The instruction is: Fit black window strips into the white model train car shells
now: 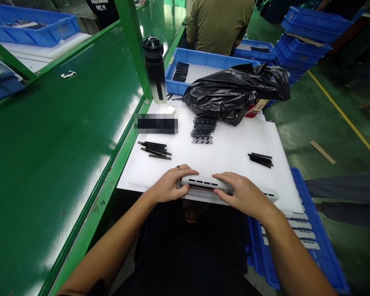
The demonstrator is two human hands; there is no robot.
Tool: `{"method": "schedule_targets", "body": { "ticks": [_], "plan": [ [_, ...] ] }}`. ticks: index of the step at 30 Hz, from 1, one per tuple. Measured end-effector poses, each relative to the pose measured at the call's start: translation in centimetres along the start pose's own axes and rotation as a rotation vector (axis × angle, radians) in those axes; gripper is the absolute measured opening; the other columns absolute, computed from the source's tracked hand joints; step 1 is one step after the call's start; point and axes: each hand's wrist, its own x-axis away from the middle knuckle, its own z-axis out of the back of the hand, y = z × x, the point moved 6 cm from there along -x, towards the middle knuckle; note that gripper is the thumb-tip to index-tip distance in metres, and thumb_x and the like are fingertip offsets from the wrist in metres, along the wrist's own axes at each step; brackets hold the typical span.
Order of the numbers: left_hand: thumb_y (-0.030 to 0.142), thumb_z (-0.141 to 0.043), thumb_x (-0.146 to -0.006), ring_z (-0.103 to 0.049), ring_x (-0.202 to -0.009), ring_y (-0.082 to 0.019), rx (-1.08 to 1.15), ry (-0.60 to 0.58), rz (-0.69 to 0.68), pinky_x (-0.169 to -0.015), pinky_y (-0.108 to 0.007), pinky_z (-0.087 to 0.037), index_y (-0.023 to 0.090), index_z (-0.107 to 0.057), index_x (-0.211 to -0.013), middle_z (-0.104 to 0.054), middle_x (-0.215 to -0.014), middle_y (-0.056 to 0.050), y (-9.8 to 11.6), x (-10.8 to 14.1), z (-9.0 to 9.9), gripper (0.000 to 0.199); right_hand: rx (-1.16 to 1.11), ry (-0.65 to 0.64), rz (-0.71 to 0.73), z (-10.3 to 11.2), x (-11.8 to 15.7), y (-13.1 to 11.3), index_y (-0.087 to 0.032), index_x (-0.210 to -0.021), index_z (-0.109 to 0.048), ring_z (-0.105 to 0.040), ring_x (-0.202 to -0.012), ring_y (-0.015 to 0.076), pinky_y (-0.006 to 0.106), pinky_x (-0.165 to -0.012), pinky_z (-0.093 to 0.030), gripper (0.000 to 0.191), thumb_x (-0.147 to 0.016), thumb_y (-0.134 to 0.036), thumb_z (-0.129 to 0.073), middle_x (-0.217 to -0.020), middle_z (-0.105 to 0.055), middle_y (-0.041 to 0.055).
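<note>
A long white plastic shell [200, 183] shaped like a train body, with a row of dark slots, lies along the near edge of a white plastic board [231, 164]. My left hand [171, 183], wearing a ring, grips its left part. My right hand [242, 194] grips it further right, and its pointed end sticks out past that hand. Part of the shell is hidden under my fingers. Small black strips lie on the board in a loose pile [154, 150], a stacked bundle [203, 130] and a smaller pile [260, 160].
A black plastic bag [231, 94] and a black bottle [156, 68] stand behind the board. A blue crate [323, 246] of white shells sits at lower right. A green workbench [64, 164] runs along the left. A person in an olive shirt [218, 24] sits beyond a blue tray [197, 61].
</note>
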Motion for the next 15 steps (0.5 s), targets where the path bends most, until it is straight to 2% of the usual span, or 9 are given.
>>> {"method": "schedule_targets", "body": {
  "ticks": [9, 15],
  "plan": [
    [0.008, -0.052, -0.081, -0.058, -0.103, -0.022, 0.018, -0.009, -0.007, -0.092, -0.034, -0.047, 0.021, -0.061, -0.129, -0.061, -0.111, -0.007, -0.03, -0.08, -0.05, 0.05, 0.02, 0.012, -0.019, -0.23, 0.06, 0.29, -0.025, -0.124, -0.064, -0.064, -0.107, 0.0239, 0.04, -0.094, -0.052, 0.035, -0.09, -0.035, -0.063, -0.12, -0.068, 0.0024],
    [0.011, -0.054, -0.083, -0.058, -0.108, -0.023, 0.033, 0.003, -0.026, -0.097, -0.036, -0.047, 0.022, -0.062, -0.128, -0.061, -0.115, -0.008, 0.18, -0.14, 0.09, 0.047, 0.058, 0.128, -0.02, -0.27, 0.09, 0.27, -0.024, -0.112, -0.065, -0.065, -0.095, 0.0215, 0.036, -0.085, -0.052, 0.029, -0.084, -0.027, -0.069, -0.108, -0.07, 0.0007]
  ]
}}
